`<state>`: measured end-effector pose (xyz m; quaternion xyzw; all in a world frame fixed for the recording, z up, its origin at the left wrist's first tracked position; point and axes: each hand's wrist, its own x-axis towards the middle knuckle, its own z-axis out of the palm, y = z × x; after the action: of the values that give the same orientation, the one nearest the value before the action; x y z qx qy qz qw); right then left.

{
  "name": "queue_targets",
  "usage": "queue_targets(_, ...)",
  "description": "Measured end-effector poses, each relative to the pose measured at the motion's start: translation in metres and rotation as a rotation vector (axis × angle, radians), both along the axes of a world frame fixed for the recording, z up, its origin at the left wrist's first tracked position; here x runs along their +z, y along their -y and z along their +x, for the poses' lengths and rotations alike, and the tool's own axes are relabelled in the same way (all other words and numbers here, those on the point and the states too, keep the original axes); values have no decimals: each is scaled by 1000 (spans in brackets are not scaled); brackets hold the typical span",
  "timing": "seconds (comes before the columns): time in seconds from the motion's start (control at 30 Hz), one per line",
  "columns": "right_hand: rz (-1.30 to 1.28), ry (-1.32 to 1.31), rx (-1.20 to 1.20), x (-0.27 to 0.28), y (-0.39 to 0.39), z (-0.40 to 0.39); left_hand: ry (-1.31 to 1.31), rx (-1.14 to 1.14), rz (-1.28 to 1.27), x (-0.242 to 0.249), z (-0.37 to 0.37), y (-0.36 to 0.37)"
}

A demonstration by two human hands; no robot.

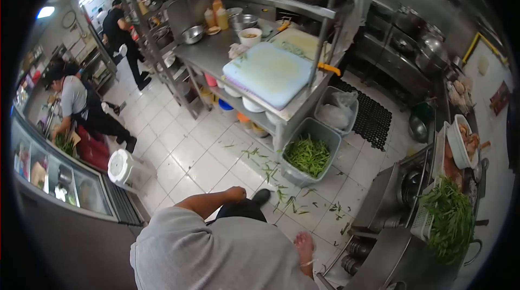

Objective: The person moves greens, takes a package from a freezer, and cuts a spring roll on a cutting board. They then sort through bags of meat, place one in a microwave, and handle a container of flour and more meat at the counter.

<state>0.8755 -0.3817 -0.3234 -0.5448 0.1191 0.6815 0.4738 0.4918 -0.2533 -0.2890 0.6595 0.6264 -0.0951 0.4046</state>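
Observation:
My left hand (235,193) hangs in front of my body, above my dark trousers and shoe, its fingers curled into a loose fist. Nothing shows in it. My right hand (304,248) hangs low on my right side over the tiles, a light band at its wrist. It is blurred, so I cannot make out its fingers. Ahead of me on the floor stands a grey plastic bin (289,168) holding green leafy stalks. Loose green trimmings (295,205) lie on the tiles around it. Neither hand touches the bin.
A steel worktable (203,54) carries a white cutting board (271,70) and an orange-handled knife (329,68). Behind the bin are another tub (352,118) and a black mat (374,114). Greens (447,217) fill a basket at right. A co-worker (81,98) bends beside a white bucket (125,168).

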Motion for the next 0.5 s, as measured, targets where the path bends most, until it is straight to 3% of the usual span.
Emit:
queue_targets(0.1, 82, 7, 253, -2, -12, -8, 89, 30, 2, 7, -7, 10)
queue_targets(0.27, 100, -32, 273, 10, -70, -20, 221, 49, 119, 15, -49, 16)
queue_targets(0.3, 105, -6, 244, 27, -91, -38, 265, 115, 99, 30, -62, 20)
queue_targets(0.43, 188, -58, 240, 71, -150, -132, 221, 196, 194, 5, -145, 42)
queue_targets(0.5, 330, -135, 410, 84, -177, -194, 241, 257, 222, -2, -193, 59)
